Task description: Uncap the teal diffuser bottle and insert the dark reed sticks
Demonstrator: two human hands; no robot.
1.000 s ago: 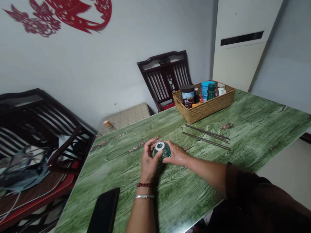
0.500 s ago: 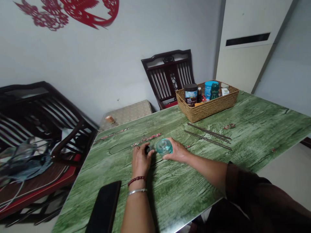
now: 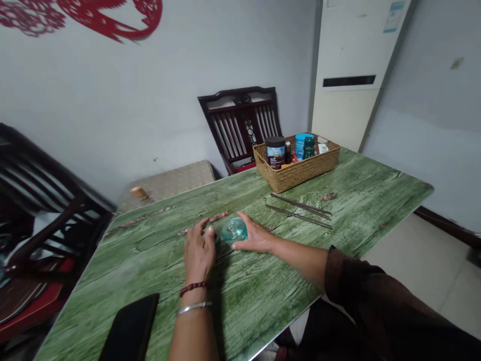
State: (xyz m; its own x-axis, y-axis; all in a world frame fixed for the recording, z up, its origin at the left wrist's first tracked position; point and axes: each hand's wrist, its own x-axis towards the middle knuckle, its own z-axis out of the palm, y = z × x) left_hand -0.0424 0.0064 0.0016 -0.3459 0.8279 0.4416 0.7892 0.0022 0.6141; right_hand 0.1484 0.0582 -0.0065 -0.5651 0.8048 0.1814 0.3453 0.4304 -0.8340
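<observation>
My right hand (image 3: 255,235) is wrapped round the side of a see-through teal bottle (image 3: 233,230), seen from above, near the middle of the green table (image 3: 255,296). Just left of the bottle is my left hand (image 3: 200,248), its fingers and thumb curled round a small black cap (image 3: 215,234). Most of that cap is hidden behind the thumb. A short gap separates the left thumb from the bottle.
A woven basket (image 3: 300,174) with jars and small packets stands at the back right. Several thin dark sticks (image 3: 300,210) lie in front of it. A black phone (image 3: 130,326) rests at the near left. Dark wooden chairs (image 3: 244,125) stand beyond the table.
The view has swung to the right, so everything sits further left. The black cap, plainly seen between the left fingers before, is now mostly covered. The right hand keeps its hold on the bottle.
</observation>
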